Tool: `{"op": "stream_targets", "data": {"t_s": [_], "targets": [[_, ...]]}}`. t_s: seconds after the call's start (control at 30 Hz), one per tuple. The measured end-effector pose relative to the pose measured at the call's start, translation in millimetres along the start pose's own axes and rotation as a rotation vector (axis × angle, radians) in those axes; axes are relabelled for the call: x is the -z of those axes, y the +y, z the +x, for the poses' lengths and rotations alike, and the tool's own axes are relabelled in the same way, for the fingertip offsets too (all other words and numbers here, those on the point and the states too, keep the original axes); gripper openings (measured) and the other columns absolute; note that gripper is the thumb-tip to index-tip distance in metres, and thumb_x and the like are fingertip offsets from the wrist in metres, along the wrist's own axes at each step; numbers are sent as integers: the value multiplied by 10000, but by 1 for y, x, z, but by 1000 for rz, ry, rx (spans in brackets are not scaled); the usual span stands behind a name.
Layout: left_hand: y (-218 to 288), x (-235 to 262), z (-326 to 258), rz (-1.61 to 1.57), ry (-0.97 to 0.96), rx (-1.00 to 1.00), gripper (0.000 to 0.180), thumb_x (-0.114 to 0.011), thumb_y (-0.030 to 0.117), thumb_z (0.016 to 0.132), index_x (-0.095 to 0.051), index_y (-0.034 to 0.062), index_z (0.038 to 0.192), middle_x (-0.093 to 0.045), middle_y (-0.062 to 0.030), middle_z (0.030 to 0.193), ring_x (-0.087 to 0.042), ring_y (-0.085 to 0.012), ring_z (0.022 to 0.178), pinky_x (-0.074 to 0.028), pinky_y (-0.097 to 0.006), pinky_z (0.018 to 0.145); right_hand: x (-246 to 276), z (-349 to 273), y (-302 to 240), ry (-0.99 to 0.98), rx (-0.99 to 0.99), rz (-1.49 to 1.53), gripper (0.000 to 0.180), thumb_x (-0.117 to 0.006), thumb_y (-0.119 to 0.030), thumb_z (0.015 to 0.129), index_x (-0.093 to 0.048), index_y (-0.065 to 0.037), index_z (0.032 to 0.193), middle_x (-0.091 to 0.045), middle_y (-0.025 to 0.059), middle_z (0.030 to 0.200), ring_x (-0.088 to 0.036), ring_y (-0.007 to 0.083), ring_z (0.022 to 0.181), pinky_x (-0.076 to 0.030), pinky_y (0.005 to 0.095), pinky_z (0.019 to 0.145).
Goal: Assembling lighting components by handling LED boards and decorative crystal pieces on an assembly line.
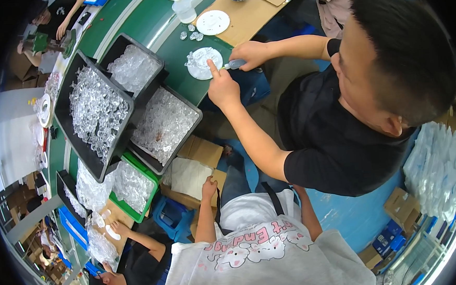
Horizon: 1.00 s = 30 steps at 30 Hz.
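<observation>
Your left hand [209, 187] rests curled on the cardboard box [203, 150]; I cannot tell whether it grips anything. Your right hand is hidden behind the co-worker's black shirt [332, 136]. The white bag [187, 176] lies just left of your knuckles, so reach sideways and keep low. Black trays [164, 126] overhang ahead, and free room is tight.

One view only — a wide fisheye worn on the head, looking steeply down the wearer's own torso and forearms. It faces a curved green workbench [153, 21] bending toward the upper rim. A neighbouring worker in black [337, 136] sits close — filling the right half. Straight edges bow outward; corners fall dark.
</observation>
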State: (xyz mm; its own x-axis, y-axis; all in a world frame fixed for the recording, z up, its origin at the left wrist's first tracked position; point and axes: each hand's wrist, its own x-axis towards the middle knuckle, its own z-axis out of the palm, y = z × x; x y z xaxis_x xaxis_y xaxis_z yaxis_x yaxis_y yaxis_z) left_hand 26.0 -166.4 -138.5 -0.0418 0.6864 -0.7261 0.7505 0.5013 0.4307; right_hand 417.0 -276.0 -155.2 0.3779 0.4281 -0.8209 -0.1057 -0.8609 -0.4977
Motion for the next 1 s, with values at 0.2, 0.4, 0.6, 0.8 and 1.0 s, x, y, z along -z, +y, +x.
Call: {"op": "stream_targets", "data": {"t_s": [0.2,0.4,0.6,0.8,1.0], "targets": [[8,-1,1,26,-12,-17,441,-529,243,750,-480,44,1142,-620,-171,785,-594,-326,783,-461,-382,709,-3,-1,-4,3,-29,53,263,-603,-217,762,-599,-67,978,-626,61,882,-601,154,768,-446,293,621],[20,-6,8,5,-18,-54,434,-525,236,752,-482,36,1134,-618,-170,774,-593,-324,771,-459,-384,689,-2,-2,-9,-8,-50,58,276,-600,-221,770,-593,-53,988,-623,70,889,-601,157,774,-458,294,628],[16,-10,8,-82,23,-31,431,-537,235,743,-487,46,1128,-617,-166,757,-594,-324,747,-461,-385,682,15,-17,10,-70,-55,-47,289,-597,-225,777,-587,-39,998,-620,79,895,-601,161,781,-469,295,636],[-4,-27,16,-155,5,12,439,-537,245,745,-481,54,1138,-620,-171,807,-593,-320,804,-458,-390,722,28,-32,9,-80,53,-150,293,-575,-212,808,-585,11,999,-601,89,918,-598,175,808,-495,276,704],[-41,-38,4,-205,-4,88,431,-541,244,744,-485,73,1136,-617,-187,850,-587,-330,843,-459,-395,763,25,-41,-13,-109,29,-188,292,-573,-219,806,-584,-16,1016,-601,90,919,-588,162,834,-475,277,726]]}}
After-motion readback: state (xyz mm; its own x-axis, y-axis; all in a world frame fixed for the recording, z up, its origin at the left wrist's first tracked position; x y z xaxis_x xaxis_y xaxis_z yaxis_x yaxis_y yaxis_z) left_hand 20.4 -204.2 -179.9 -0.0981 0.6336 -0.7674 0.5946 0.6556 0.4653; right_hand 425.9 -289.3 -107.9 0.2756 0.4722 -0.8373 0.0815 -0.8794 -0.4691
